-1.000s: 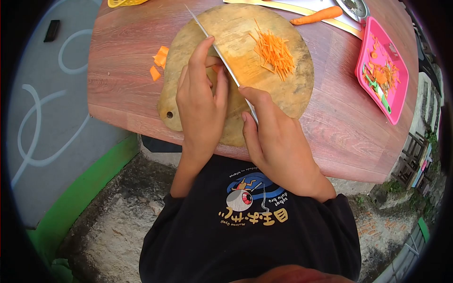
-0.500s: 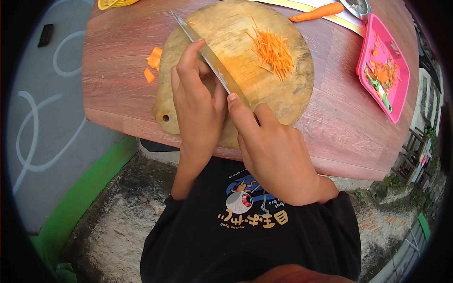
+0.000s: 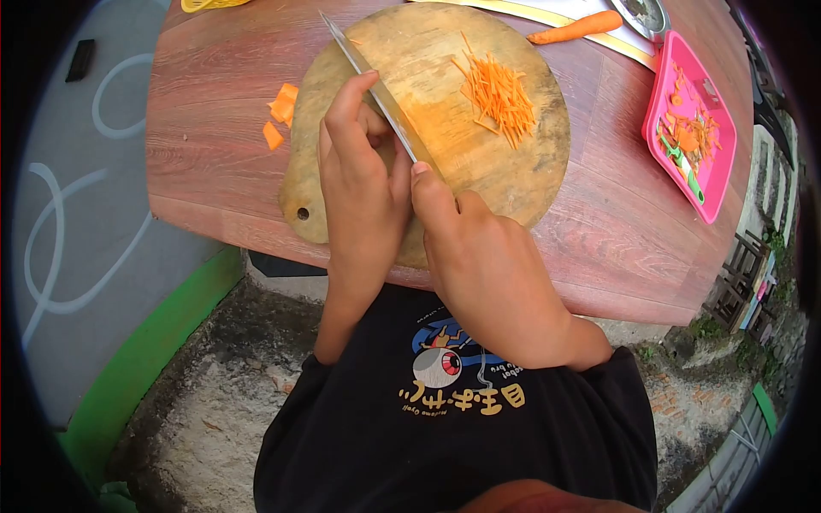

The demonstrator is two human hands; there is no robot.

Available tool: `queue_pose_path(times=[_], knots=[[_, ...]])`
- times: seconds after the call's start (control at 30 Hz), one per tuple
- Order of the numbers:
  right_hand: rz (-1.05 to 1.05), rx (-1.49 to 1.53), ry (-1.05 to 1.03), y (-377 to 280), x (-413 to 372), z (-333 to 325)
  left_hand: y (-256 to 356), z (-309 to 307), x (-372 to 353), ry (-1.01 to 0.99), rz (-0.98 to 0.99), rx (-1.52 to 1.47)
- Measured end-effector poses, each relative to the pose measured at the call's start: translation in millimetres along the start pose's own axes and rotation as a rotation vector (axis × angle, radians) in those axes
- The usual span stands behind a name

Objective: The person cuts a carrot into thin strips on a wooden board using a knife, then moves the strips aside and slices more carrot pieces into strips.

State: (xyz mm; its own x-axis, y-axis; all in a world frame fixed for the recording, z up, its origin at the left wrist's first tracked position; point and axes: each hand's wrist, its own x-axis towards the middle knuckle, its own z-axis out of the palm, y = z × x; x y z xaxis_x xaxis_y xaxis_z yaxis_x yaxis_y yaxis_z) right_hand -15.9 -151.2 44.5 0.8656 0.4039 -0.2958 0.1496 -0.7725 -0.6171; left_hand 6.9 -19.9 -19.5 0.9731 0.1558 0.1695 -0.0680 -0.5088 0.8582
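Note:
My right hand (image 3: 492, 265) grips a kitchen knife (image 3: 382, 96), its thumb lying along the blade near the handle. The blade points up and to the left over the round wooden cutting board (image 3: 428, 51). My left hand (image 3: 363, 175) is beside the blade with its fingers bent, the index fingertip against the blade's side. Whatever lies under the left fingers is hidden. A pile of carrot strips (image 3: 500, 98) rests on the board's right part. Several flat carrot pieces (image 3: 283, 104) lie at its left edge.
A whole carrot (image 3: 581, 27) touches the board's upper right edge. Farther right, a pink tray (image 3: 723, 175) holds carrot scraps and a green-handled peeler (image 3: 684, 167). A metal dish (image 3: 641, 15) and a yellow basket (image 3: 209, 3) sit at the far side of the wooden table (image 3: 214, 162).
Both hands and the knife stay in nearly the same pose over the board. The right wrist has tilted slightly, and the whole view has shifted a little.

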Motion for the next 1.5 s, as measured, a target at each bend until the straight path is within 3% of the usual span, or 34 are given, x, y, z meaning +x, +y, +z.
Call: queue_pose_path(times=[0.07,0.3,0.5,0.57,1.17,1.27,1.37,1.5], knots=[[-0.084,0.045,0.124,11,10,12,-4,0,1,0.001,0.025,0.031],[-0.079,0.135,0.094,6,7,3,-7,1,1,0.006,0.046,0.016],[-0.028,0.020,0.043,-4,6,3,-3,-1,0,-0.011,0.015,-0.040],[-0.097,0.047,0.147,4,13,12,-2,-2,1,-0.010,0.011,-0.035],[-0.080,0.148,0.056,-4,6,-4,0,-4,0,-0.021,-0.001,-0.035],[-0.121,0.230,0.150,8,20,13,2,-3,1,-0.023,-0.008,-0.033],[-0.074,0.171,0.070,-2,11,3,0,-4,-2,-0.024,0.005,-0.030],[-0.102,0.168,0.124,3,16,9,5,-4,-1,-0.013,-0.028,-0.036]])
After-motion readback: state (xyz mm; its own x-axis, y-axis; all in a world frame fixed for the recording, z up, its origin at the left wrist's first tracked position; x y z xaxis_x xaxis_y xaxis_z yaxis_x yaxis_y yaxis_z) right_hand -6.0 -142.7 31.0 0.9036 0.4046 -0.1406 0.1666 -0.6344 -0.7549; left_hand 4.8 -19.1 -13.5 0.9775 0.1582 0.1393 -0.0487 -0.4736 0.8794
